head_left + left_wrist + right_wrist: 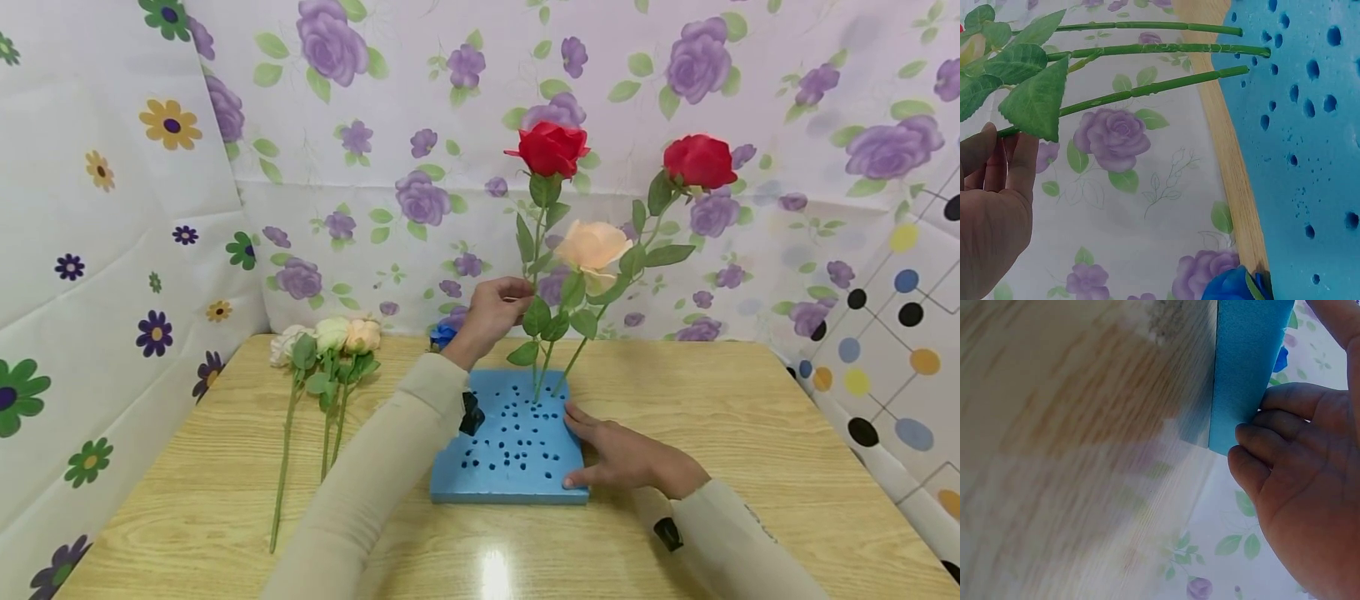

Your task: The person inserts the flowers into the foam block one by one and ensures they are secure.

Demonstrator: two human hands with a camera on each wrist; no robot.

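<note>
My left hand [495,315] pinches the green stem [1147,89] of a red rose [553,150], below its flower. This stem's lower end meets the blue foam block [487,479], which is dotted with holes. Beside it, a peach rose [594,250] and a second red rose [700,162] stand in the block's back part, the second leaning right. My right hand [622,454] rests at the block's right edge, thumb near the front corner. In the right wrist view, its fingers [1266,444] touch the block's side wall [1244,375].
Several cut roses in white, pale green and peach [332,335] lie on the wooden table [675,392] at the left, stems towards me. A blue flower [442,335] shows behind my left forearm. Flower-printed cloth [420,108] hangs behind the table.
</note>
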